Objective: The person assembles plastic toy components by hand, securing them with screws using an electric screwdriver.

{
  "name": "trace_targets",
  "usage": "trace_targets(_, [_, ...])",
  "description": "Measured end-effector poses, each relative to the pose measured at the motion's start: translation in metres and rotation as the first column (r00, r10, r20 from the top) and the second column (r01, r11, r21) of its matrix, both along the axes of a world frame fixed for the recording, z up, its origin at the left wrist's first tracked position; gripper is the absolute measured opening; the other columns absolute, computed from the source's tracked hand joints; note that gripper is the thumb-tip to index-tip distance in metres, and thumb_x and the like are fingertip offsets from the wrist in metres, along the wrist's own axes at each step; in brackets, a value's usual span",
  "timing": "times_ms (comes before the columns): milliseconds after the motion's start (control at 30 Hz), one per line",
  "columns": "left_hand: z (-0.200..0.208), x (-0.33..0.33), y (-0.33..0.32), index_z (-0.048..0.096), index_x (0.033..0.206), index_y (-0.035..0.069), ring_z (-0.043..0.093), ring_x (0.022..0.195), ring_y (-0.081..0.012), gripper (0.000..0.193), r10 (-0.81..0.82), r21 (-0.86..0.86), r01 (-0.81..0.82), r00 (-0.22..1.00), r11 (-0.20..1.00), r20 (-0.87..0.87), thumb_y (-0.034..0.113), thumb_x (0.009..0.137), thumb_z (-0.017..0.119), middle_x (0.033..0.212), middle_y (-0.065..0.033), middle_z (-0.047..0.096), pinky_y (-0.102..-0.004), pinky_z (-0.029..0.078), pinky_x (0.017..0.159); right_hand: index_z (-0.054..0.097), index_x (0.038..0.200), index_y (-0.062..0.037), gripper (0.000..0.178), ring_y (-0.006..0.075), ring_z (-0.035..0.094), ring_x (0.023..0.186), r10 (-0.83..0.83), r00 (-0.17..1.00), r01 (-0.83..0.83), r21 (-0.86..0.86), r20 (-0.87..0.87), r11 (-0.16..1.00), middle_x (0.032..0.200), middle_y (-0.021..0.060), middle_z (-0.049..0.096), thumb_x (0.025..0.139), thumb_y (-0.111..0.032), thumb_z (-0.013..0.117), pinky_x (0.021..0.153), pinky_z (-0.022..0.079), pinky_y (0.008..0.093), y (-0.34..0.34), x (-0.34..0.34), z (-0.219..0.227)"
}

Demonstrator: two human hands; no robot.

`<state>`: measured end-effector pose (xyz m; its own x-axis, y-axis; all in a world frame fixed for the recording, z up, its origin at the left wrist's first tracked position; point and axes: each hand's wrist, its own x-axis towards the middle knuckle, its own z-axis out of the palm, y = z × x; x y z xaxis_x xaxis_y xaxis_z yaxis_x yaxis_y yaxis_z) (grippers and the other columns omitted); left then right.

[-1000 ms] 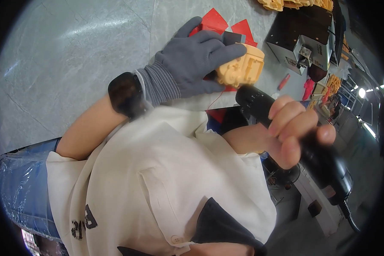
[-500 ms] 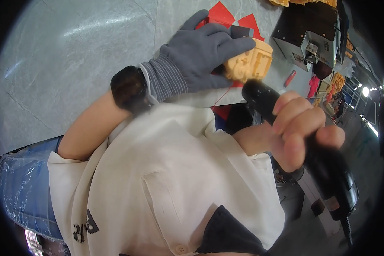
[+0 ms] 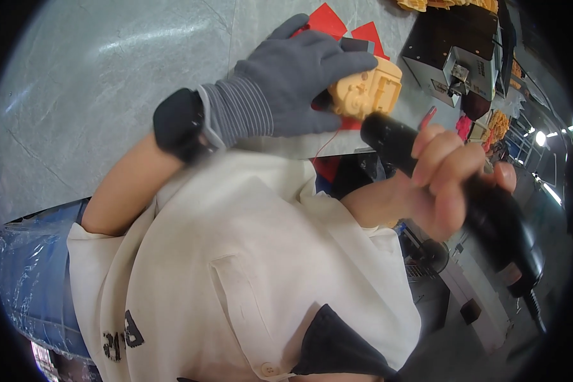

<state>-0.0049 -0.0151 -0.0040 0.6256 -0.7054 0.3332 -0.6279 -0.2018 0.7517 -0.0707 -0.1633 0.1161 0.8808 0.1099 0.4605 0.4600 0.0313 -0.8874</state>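
Observation:
My left hand [image 3: 299, 76], in a grey knit glove, is closed on a pale orange moulded plastic part [image 3: 369, 89]. The index finger lies along the part's top and the thumb is by its near side. Red angular pieces [image 3: 328, 20] show behind and below the part, with a dark grey block [image 3: 356, 44] among them. A thin red wire runs down from beside the thumb. My bare right hand [image 3: 449, 175] is wrapped round a black corded electric screwdriver [image 3: 500, 223]. Its front end is right by the part's lower edge; the bit cannot be made out.
A black box-shaped machine [image 3: 452, 44] with a metal fitting stands at the right of the grey table [image 3: 127, 95]. A small red object [image 3: 428, 117] lies near it. More orange parts [image 3: 449, 4] are at the far edge. The screwdriver's cord [image 3: 536, 312] hangs at lower right.
The screwdriver's rear end has swung a little right and its front end has come slightly closer to the part. My left hand keeps its hold; the whole view has shifted slightly.

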Motion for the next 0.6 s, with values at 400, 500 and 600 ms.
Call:
trace_targets(400, [0.06,0.017,0.025,0.044,0.122,0.008,0.053,0.099,-0.0279,0.065,-0.083,-0.327,0.035,0.987,0.944,-0.136,0.04,0.071,0.069,0.102,-0.0136,0.057,-0.0363,0.041,0.09,0.045,0.117,-0.0079,0.053,0.0178,0.047,0.053,0.083,0.993,-0.1,-0.242,-0.078,0.965,0.062,0.0057,0.046,0.065,0.001,0.047,0.053,0.039,0.0304,-0.016,-0.003,-0.019])
trace_targets(500, [0.068,0.02,0.02,0.044,0.12,0.007,0.053,0.097,-0.0279,0.063,-0.095,-0.395,0.052,0.991,0.917,-0.091,0.039,0.072,0.069,0.101,-0.0139,0.057,-0.036,0.041,0.088,0.048,0.114,-0.0069,0.05,0.0178,0.047,0.054,-0.726,0.629,0.776,0.17,-0.279,0.607,0.066,0.0054,0.048,0.065,0.001,0.048,0.053,0.039,0.0273,0.008,-0.016,-0.032])
trace_targets(600, [0.078,0.021,0.016,0.044,0.118,0.005,0.054,0.096,-0.0278,0.061,-0.096,-0.451,0.06,0.994,0.89,-0.057,0.038,0.073,0.069,0.099,-0.0142,0.057,-0.0356,0.042,0.086,0.048,0.113,-0.0068,0.049,0.0176,0.047,0.054,-0.702,0.657,0.753,0.178,-0.276,0.634,0.066,0.0053,0.048,0.065,0.001,0.048,0.054,0.039,0.0276,0.011,-0.02,-0.031])
